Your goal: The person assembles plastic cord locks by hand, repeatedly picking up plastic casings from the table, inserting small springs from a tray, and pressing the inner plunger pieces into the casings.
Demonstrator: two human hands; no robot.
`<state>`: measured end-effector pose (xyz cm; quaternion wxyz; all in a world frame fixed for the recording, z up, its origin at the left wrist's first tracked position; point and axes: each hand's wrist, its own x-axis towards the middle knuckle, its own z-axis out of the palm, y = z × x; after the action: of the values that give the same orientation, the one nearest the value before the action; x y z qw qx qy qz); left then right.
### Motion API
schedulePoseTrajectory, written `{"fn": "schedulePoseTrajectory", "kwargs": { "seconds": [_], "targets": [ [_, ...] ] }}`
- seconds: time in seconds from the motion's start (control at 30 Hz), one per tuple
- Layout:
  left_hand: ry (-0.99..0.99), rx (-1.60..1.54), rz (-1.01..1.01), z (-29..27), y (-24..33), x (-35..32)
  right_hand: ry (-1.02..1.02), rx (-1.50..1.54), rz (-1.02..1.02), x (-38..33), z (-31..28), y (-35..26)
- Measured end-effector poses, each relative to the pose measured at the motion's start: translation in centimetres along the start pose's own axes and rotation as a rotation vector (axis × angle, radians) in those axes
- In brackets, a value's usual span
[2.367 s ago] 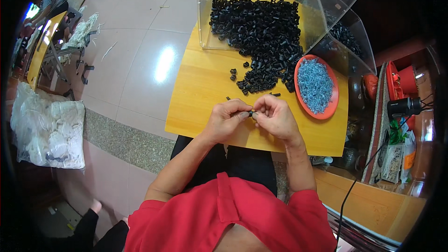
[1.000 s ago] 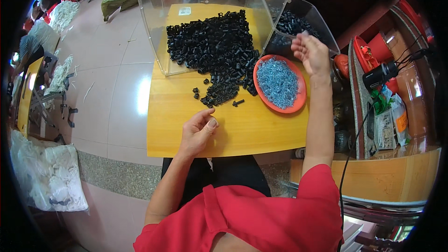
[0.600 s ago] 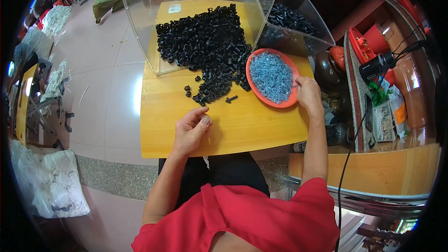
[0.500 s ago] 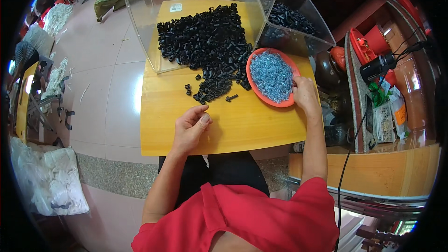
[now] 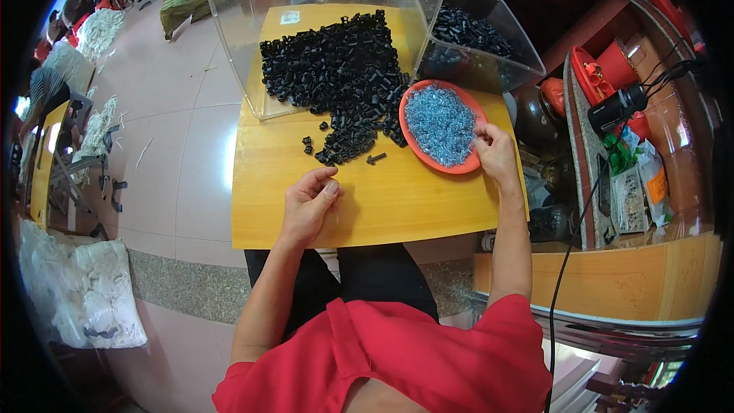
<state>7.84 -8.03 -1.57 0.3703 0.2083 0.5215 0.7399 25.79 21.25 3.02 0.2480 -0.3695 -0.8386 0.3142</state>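
My right hand point(image 5: 497, 155) is at the right rim of a red oval plate point(image 5: 413, 139), thumb and fingers pinched together over its edge. The plate holds a heap of small clear bluish pieces point(image 5: 440, 124); whatever is between those fingertips is too small to make out. My left hand point(image 5: 307, 203) hovers above the near part of the yellow table, fingers curled and thumb against the forefinger. Anything inside that grip is hidden. Beyond it lies a large pile of small black plastic parts point(image 5: 332, 61), with one T-shaped black part point(image 5: 376, 158) apart from the rest.
A clear plastic bin point(image 5: 229, 38) lies tipped with its opening toward me, black parts spilling out onto the table point(image 5: 283, 226). Behind the plate stands another clear bin point(image 5: 520, 53) of black parts. A cluttered counter with a black cable point(image 5: 569, 260) runs along the right.
The view has shifted slightly. My right hand stays at the plate's rim with its fingertips a touch further left, and my left hand keeps its curled pose.
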Motion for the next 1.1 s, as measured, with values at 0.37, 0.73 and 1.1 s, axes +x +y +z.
{"fn": "schedulePoseTrajectory", "kwargs": {
  "seconds": [0.37, 0.73, 1.1],
  "targets": [
    [-0.011, 0.009, 0.004, 0.1, -0.3, 0.1, 0.072, 0.179, -0.099, -0.9, 1.2, -3.7],
    [0.028, 0.034, 0.004, 0.3, -0.3, 0.2, -0.034, -0.415, -0.303, -0.9, 1.7, -2.5],
    [-0.030, -0.040, 0.012, 0.1, 0.2, -0.4, 0.112, -0.117, -0.303, -1.4, 0.4, -4.0]
  ]
}}
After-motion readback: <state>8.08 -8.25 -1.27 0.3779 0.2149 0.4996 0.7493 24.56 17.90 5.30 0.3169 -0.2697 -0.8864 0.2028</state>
